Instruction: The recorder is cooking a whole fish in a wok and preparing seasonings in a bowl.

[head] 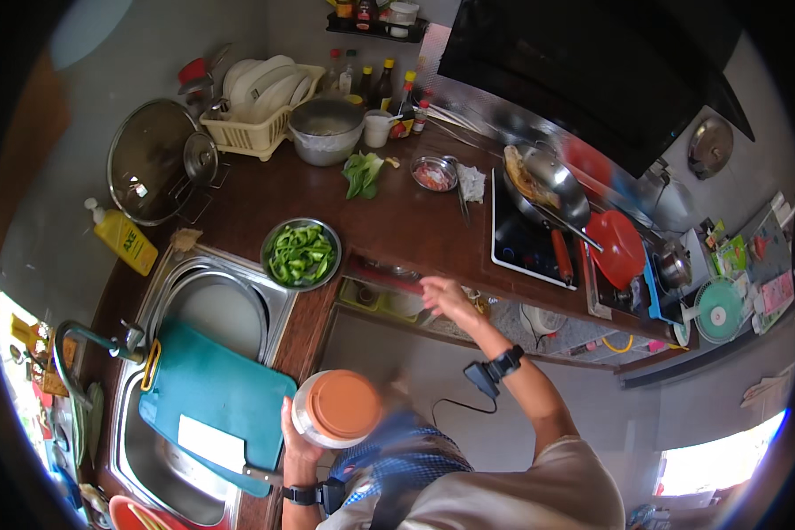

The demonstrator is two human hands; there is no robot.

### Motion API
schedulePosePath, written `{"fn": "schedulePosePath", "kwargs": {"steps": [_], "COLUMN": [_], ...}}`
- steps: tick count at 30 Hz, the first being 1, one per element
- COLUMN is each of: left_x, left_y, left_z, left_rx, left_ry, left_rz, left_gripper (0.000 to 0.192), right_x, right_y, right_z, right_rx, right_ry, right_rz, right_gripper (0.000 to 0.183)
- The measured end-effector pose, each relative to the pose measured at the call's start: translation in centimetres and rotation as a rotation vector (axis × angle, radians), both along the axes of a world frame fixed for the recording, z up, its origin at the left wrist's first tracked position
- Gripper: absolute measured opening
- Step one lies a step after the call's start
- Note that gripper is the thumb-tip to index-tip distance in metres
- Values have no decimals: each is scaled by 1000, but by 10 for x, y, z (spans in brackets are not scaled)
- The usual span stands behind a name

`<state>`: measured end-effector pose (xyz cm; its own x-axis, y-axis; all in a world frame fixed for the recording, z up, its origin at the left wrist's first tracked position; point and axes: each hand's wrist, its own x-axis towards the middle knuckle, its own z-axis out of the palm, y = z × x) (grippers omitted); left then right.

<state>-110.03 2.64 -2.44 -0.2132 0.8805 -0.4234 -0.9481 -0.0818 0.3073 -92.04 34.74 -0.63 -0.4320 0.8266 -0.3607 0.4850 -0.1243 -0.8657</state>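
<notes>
My left hand (299, 430) grips a jar (308, 424) with a pale, clear-looking body and an orange lid (346, 403) in place. It is held close to my body, beside the near end of a teal cutting board (218, 391). My right hand (449, 299) reaches out past the counter's front edge, above the shelf space under it. Its fingers are loosely bent and partly apart, with nothing visible in them. A cleaver (213, 444) with a broad blade lies on the board, its handle towards my left wrist. Sliced green peppers fill a steel bowl (265, 255) at the sink's corner.
The board bridges a double steel sink (139, 457) with a faucet (129, 348). Leafy greens (363, 175), a small bowl of chopped meat (435, 175) and a steel pot (324, 149) stand along the counter. A wok (556, 185) sits on the induction cooktop (517, 242), beside a red basin (616, 248).
</notes>
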Motion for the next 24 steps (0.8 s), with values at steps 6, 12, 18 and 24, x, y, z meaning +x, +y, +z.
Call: {"fn": "schedulePosePath", "kwargs": {"steps": [6, 12, 18, 24], "left_x": [6, 12, 6, -15], "left_y": [68, 119, 149, 155], "left_z": [-7, -6, -6, -7], "left_rx": [-35, -97, -101, -78], "left_ry": [-23, -19, -17, -19], "left_rz": [185, 315, 337, 315], "left_gripper": [74, 75, 75, 75], "right_x": [-22, -53, -60, -58], "right_y": [175, 285, 329, 243], "right_z": [-43, -74, -105, -96], "right_rx": [-146, -325, -285, -205], "right_ry": [240, 468, 461, 419], "right_rz": [-375, -559, -696, -710], "right_gripper": [54, 39, 27, 28]}}
